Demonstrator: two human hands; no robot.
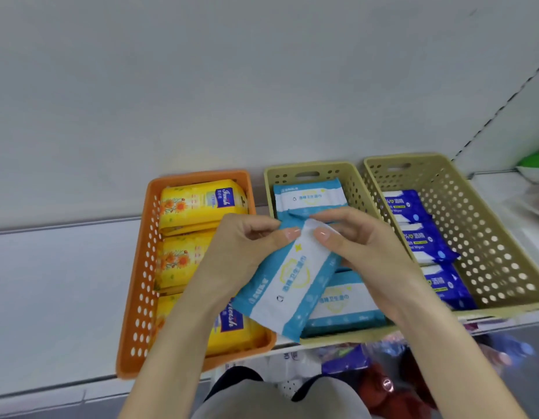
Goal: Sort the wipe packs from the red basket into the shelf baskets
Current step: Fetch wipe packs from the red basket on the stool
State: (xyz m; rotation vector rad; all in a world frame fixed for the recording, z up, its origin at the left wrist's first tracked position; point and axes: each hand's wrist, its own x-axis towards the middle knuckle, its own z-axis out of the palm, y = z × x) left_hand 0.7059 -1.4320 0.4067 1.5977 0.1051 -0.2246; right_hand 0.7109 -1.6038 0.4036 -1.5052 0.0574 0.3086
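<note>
The left hand (244,246) and right hand (362,246) both pinch one light blue wipe pack (292,285) by its far end. They hold it over the middle beige basket (331,166), probably to lay it with its own kind. I can see two more there. The orange basket (141,267) has three yellow packs (198,201). The right beige basket (473,225) has three dark blue packs (425,240).

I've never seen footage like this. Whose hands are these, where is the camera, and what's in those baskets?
No machine here: a person wears one camera on the head, looking down at their own bare hands. The left hand and right hand together pinch a light blue wipe pack over the shelf. On the shelf stand three baskets: an orange basket holding yellow packs, a middle beige basket holding matching light blue packs, and a right beige basket holding dark blue packs.
</note>
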